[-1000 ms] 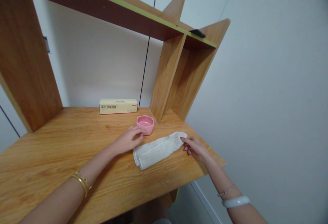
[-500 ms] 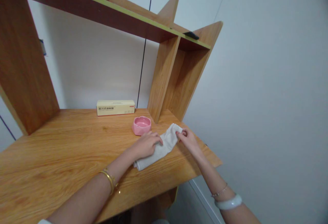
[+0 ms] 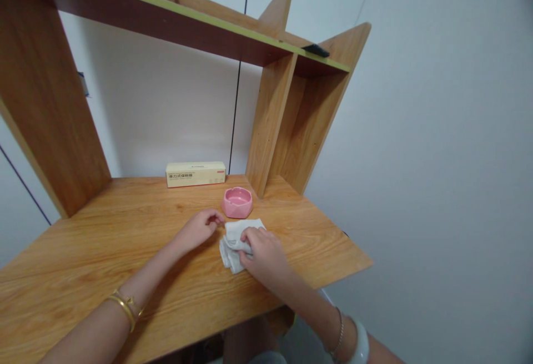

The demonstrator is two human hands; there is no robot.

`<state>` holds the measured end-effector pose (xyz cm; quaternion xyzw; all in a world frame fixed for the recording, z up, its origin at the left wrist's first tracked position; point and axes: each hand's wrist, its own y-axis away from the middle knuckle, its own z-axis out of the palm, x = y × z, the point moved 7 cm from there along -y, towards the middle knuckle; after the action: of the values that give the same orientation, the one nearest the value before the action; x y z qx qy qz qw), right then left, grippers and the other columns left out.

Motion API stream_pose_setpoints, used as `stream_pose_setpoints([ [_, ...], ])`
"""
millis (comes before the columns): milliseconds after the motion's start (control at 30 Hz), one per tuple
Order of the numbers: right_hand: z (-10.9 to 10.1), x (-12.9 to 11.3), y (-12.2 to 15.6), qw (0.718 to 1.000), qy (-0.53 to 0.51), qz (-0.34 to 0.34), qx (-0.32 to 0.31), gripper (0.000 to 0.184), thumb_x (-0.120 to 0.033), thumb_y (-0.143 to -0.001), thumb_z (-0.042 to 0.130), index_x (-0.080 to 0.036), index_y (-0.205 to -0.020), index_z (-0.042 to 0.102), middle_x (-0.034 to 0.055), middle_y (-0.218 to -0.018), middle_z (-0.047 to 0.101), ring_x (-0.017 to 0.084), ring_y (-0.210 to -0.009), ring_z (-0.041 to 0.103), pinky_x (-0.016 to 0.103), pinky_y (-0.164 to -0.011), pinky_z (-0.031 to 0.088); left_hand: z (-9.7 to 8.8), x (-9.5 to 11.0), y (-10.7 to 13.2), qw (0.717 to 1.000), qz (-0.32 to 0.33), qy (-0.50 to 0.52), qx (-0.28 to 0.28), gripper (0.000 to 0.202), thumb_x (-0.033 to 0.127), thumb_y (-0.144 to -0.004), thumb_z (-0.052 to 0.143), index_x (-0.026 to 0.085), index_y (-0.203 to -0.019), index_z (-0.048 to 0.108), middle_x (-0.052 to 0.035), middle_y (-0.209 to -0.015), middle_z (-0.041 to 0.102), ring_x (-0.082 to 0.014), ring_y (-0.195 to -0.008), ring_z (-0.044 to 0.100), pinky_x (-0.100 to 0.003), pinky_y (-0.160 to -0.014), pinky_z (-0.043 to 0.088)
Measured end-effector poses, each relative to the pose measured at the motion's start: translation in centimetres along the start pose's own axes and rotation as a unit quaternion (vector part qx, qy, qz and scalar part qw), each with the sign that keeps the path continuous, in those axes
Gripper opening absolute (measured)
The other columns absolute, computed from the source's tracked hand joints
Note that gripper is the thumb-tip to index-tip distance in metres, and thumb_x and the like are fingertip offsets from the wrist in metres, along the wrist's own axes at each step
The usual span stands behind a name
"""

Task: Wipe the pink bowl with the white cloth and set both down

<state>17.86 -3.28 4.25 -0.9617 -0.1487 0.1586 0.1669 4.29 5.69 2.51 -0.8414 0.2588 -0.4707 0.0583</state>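
Observation:
A white cloth [image 3: 234,261] lies bunched and partly folded over on the wooden desk. My right hand [image 3: 265,253] pinches the folded part of it between thumb and fingers, its palm low over the desk. Just left of the cloth's upper corner is my left hand [image 3: 203,226], its fingers loosely curved and a little apart, with nothing seen in them. The fingertips come very close to the cloth; whether they touch it is unclear. Right behind the cloth stands a pink faceted ashtray [image 3: 237,208].
A long cream box [image 3: 195,177] with printed lettering stands at the back of the desk [image 3: 137,225]. An upright shelf divider [image 3: 272,125] rises behind the ashtray. Overhead runs a shelf [image 3: 200,28] with a dark flat object [image 3: 315,50] on it. A pale wall is at the right.
My right hand has brought the cloth's right end over to the left, so the long strip is now a smaller bundle. My left hand has moved off the cloth, leftward.

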Motion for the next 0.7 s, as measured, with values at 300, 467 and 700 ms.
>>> stream_pose_setpoints([
  [300,-0.8,-0.2,1.6,0.986,0.079,-0.11,-0.094,0.036,-0.036,-0.074,0.063,-0.021,-0.106,0.055,0.0056,-0.1,0.058,0.022,-0.094,0.048,0.033,-0.078,0.034,-2.6,-1.2,-0.4,0.995,-0.022,-0.033,0.091,0.03,0.015,-0.065,0.047,0.018,-0.09,0.062,-0.0079,-0.099,0.062,-0.0195,-0.081,0.058,-0.034,-0.081,0.044],
  [467,0.8,2.0,1.3,0.976,0.182,-0.066,-0.103,0.022,-0.017,-0.084,0.048,-0.022,-0.102,0.059,0.0071,-0.093,0.059,0.022,-0.089,0.049,0.031,-0.074,0.036,-1.0,-3.1,-2.7,0.986,-0.083,0.072,0.125,0.052,0.031,-0.071,0.056,0.017,-0.12,0.049,-0.015,-0.129,0.048,-0.0243,-0.108,0.054,-0.037,-0.093,0.038],
  [700,1.4,3.0,-0.4,0.977,0.175,-0.071,-0.097,0.027,-0.014,-0.086,0.043,-0.022,-0.107,0.058,0.0072,-0.096,0.058,0.021,-0.093,0.048,0.03,-0.078,0.038,2.1,-5.1,-6.5,0.968,-0.142,0.159,0.131,0.042,0.03,-0.074,0.055,0.013,-0.113,0.055,-0.016,-0.121,0.057,-0.0263,-0.116,0.049,-0.037,-0.097,0.035],
])
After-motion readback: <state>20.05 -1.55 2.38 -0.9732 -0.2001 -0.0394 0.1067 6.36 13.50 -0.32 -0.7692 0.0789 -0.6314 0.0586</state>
